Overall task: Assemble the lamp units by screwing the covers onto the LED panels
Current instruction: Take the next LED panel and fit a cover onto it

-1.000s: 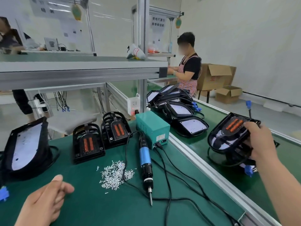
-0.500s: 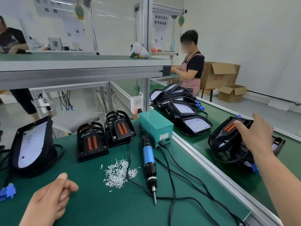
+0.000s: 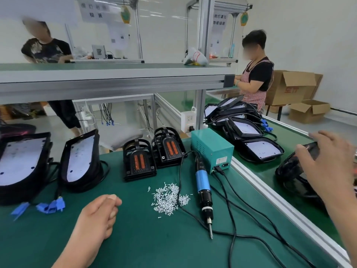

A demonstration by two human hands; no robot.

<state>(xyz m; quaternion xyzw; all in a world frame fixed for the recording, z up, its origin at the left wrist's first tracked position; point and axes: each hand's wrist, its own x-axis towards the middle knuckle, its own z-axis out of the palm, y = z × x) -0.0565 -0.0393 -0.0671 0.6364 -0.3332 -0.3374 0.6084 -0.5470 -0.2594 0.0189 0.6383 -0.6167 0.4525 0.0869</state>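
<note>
My right hand rests with spread fingers on top of an assembled black lamp unit lying on the conveyor belt at the right; whether it still grips the unit is unclear. My left hand is a loose fist resting on the green bench mat, holding nothing visible. Two black covers with orange strips stand at the middle of the bench. Two LED panels in black housings lean at the left. A pile of small silver screws lies beside the blue electric screwdriver.
A teal power box stands behind the screwdriver, with black cables trailing across the mat. More lamp units are stacked on the conveyor belt. An aluminium rail separates bench and belt. A shelf runs overhead. Two other workers stand beyond.
My right hand carried the lamp unit down and to the right and set it on the belt. The view swung left, bringing a second LED panel into sight. My left hand stayed put.
</note>
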